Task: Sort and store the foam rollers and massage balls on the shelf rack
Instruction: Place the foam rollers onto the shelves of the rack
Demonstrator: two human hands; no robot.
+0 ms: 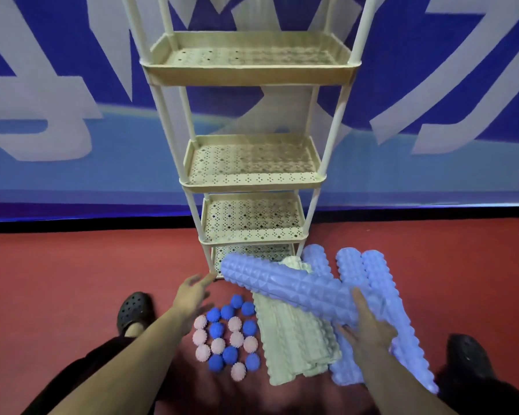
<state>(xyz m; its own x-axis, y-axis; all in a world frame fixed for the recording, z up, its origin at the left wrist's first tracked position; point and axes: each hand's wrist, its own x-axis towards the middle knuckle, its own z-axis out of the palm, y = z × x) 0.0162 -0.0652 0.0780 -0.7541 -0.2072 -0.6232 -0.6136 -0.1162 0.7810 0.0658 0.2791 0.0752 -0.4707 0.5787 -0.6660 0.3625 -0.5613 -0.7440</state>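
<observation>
Head view: right hand (367,327) grasps a lavender ridged foam roller (288,290) near the cream plastic shelf rack (252,184), while left hand (192,290) reaches out, fingers released.

The tall cream plastic shelf rack with perforated trays (250,73) runs off the top edge, so its upper posts and any higher tier are cut off. Its lowest tray (253,250) is half covered by the lifted periwinkle ridged foam roller (288,290). That roller's near end is hidden under the right hand (367,327), so the grip there cannot be judged fully. The pale green ribbed foam rollers (294,345) are partly covered by it too. The left hand (192,295) is motion-blurred at its fingertips. A black perforated clog (469,359) at right lies in shadow.
</observation>
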